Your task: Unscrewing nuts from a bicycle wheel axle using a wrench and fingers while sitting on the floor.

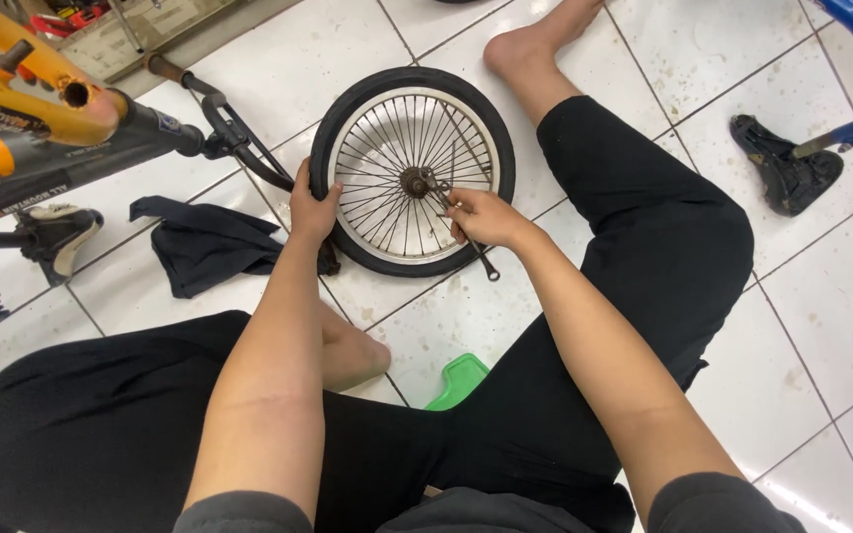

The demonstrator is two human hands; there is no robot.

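Left grip clamped on tyre at nine o'clock of small bicycle wheel lying on floor; right grip pinching wrench at hub. Likely to slip off nut, scraping knuckles on spokes.

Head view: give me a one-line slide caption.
Left hand steadies a small spoked bicycle wheel on floor tiles while right hand holds a wrench at its hub.

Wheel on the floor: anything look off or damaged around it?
No visible damage. The wheel lies flat on the tile floor, spokes looking even. The left hand grips its tyre; the right hand holds a spanner at the hub. A dark cloth lies crumpled beside it.
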